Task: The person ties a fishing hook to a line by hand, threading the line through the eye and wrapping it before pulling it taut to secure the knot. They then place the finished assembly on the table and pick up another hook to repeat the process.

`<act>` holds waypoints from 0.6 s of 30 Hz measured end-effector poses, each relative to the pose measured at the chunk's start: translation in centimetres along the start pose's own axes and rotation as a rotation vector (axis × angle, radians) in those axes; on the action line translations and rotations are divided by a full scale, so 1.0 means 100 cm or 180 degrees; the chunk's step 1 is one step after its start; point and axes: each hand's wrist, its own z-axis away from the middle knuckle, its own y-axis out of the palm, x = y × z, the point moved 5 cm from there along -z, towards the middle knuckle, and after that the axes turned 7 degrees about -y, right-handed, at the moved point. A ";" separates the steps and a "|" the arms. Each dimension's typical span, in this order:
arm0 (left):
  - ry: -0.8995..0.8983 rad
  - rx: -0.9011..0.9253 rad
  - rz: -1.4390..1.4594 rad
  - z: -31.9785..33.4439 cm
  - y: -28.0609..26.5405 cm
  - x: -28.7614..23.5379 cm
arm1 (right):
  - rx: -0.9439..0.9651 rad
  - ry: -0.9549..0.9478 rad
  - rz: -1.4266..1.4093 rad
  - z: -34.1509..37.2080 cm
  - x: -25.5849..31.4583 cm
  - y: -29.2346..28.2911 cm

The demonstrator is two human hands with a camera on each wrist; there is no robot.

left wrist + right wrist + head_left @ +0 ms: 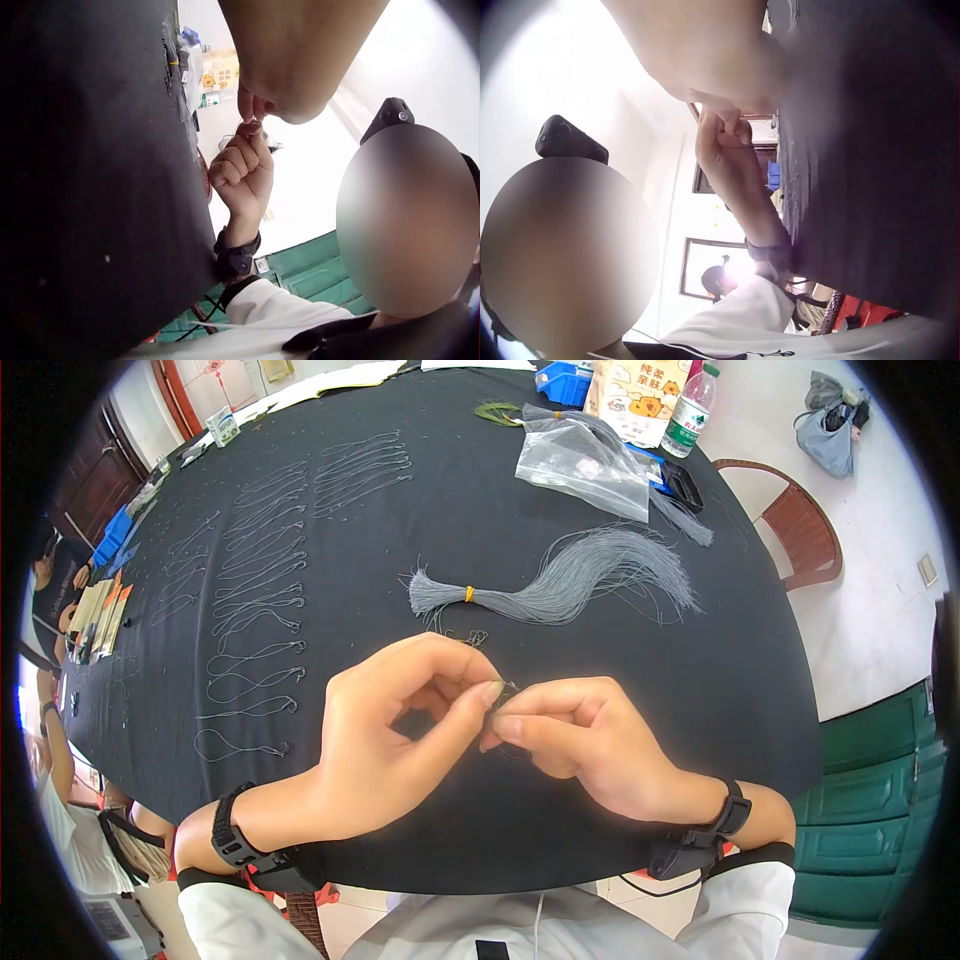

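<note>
In the head view my left hand [370, 730] pinches a small dark piece [509, 687] between thumb and forefinger. From the right, my right hand [605, 750] meets it, thumb and forefinger also pinched together on the same piece. Fingers mostly cover it, so I cannot tell its exact kind. Just beyond the left fingers lies a little heap of small dark metal pieces [478, 637]. Behind the hands a long bundle of grey line [580, 582] lies bound with a yellow tie [469, 594]. The left wrist view shows the right hand [244, 169] with curled fingers, its fingertips meeting the left hand's.
Rows of looped grey lines [258, 597] with small dark ends lie left on the black tablecloth [450, 510]. Far right stand a plastic bag [580, 470], a water bottle [690, 415] and a blue bin [563, 382]. Another person's arm [60, 745] shows at the left edge.
</note>
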 end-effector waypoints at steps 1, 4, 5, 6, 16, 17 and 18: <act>0.0187 -0.0083 -0.0329 0.000 0.000 -0.001 | -0.0129 -0.0319 0.0305 0.000 -0.001 0.000; 0.0907 -0.0222 -0.0753 0.001 0.001 -0.006 | -0.0296 -0.0855 0.1516 0.006 0.014 0.003; 0.1024 -0.0247 -0.0885 0.001 0.001 -0.008 | -0.0315 -0.0963 0.1968 0.009 0.019 0.005; 0.1143 -0.0272 -0.1017 0.002 0.002 -0.010 | -0.0290 -0.1206 0.2242 0.010 0.024 0.007; 0.1808 -0.0136 -0.1617 0.003 0.010 -0.013 | 0.0066 -0.2579 0.3886 0.017 0.044 0.020; 0.1826 -0.0087 -0.1637 0.001 0.010 -0.012 | 0.0069 -0.2679 0.3980 0.018 0.047 0.020; 0.1844 -0.0039 -0.1654 0.000 0.009 -0.011 | 0.0004 -0.2794 0.4092 0.018 0.051 0.019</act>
